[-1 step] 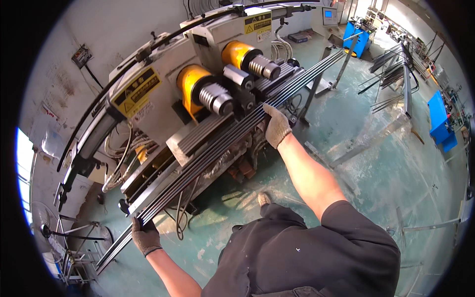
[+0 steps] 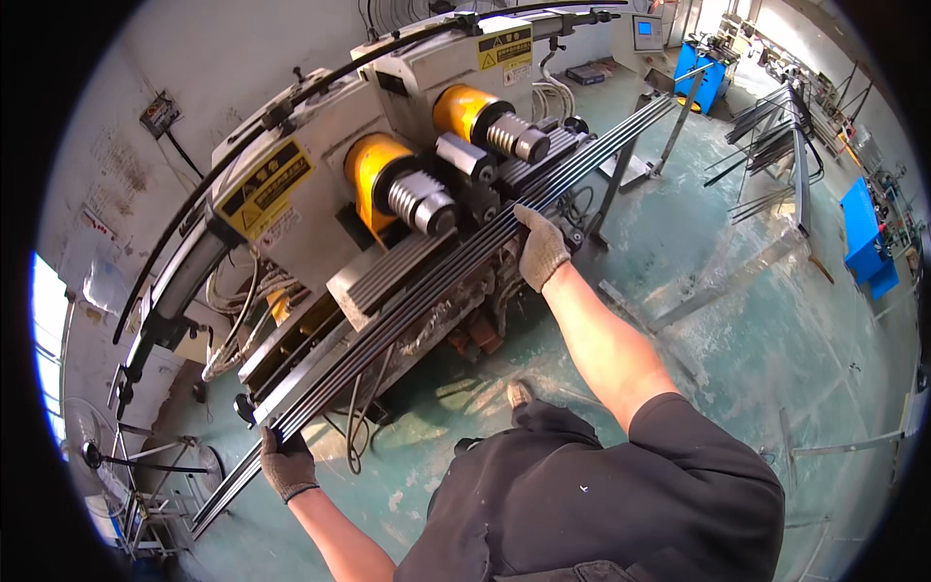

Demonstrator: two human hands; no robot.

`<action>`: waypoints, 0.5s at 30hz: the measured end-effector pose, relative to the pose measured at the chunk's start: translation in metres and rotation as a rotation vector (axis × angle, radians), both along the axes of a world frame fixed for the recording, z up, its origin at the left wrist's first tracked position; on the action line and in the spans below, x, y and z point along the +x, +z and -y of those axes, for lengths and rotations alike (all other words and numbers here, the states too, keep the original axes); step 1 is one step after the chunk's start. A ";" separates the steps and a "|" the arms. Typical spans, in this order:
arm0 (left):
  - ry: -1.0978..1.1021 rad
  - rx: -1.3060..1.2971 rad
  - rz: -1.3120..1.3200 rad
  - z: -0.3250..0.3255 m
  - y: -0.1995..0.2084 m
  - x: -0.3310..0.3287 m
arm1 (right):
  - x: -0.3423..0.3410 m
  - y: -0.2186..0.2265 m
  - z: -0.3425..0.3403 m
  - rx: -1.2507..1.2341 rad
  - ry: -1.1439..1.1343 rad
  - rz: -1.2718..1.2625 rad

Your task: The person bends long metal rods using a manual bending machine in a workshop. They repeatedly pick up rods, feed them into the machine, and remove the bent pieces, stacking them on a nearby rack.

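1. Bars (image 2: 441,280) of thin metal, bundled side by side, stretch diagonally between a person's gloved hands, running on past the left fingers at one end and well beyond the right fingers at the other.
2. Left hand (image 2: 288,468), in a knit glove, has its fingers closed around the bundle near its lower end.
3. Right hand (image 2: 544,252), also gloved, has its fingers curled shut on the same bundle, farther up.
4. Grey machine (image 2: 320,209) stands just across the bundle from the fingers of both hands, its orange collars (image 2: 371,170) up and to the left of the right fingers.
5. Yellow-and-black warning label (image 2: 267,182), bearing a triangle symbol and printed characters, faces out well above the left fingers, with a small white sticker (image 2: 281,229) just beneath.
6. Second warning label (image 2: 505,47), matching in colours, sits above the right fingers, likewise over a white sticker.
7. Blue screen (image 2: 645,29) glows far beyond the right fingers, its contents too small to read.
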State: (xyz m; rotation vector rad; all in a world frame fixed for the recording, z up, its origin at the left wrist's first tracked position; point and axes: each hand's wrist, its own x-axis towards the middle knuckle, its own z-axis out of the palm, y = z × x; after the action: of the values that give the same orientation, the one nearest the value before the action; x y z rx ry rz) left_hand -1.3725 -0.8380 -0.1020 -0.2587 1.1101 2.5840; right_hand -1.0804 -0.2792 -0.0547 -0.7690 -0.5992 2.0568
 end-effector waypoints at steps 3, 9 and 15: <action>0.050 0.009 0.043 -0.037 0.001 -0.012 | -0.028 0.010 -0.026 -0.065 0.010 0.002; 0.034 -0.007 0.054 -0.084 -0.015 -0.029 | -0.055 0.000 -0.062 -0.137 0.142 -0.161; -0.025 -0.086 0.013 -0.121 -0.017 -0.050 | -0.090 -0.026 -0.083 -0.040 0.015 0.034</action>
State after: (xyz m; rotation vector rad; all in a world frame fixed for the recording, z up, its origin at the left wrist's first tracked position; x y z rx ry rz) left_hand -1.4220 -0.7167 -0.1191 -0.2796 1.2132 2.5130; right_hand -1.1701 -0.1958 -0.0805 -0.8260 -0.5858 2.0786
